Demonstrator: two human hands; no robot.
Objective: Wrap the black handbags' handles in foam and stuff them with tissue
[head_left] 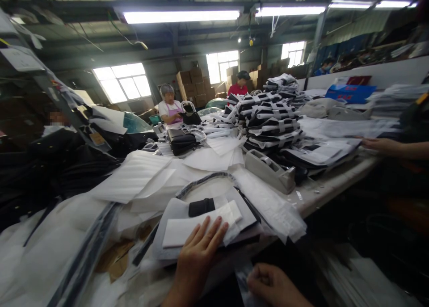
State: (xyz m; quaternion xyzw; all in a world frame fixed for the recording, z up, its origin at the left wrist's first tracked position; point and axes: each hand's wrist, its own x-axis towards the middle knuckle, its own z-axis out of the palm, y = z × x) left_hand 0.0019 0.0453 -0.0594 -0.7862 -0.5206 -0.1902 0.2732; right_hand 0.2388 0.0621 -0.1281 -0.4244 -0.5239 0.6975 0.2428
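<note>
A handbag (pixel 167 217) lies flat before me, covered with light grey sheeting, its wrapped dark handle (pixel 208 178) arching away at the far side. On top of it are a folded white foam sheet (pixel 177 232) and a small black piece (pixel 201 207). My left hand (pixel 201 249) rests flat on the foam sheet, fingers stretched out. Lower down, at the table's near edge, my right hand (pixel 275 283) has its fingers curled, pinching a strip of clear plastic film (pixel 244 275). Part of the film is blurred and dark against the shadow.
A grey tape dispenser (pixel 268 168) stands right of the bag, beside crumpled plastic film (pixel 268 204). Behind it rise stacked wrapped bags (pixel 271 119). White foam sheets (pixel 134 175) and a black handbag (pixel 181 141) lie beyond. A co-worker's hand (pixel 382 145) reaches in from the right.
</note>
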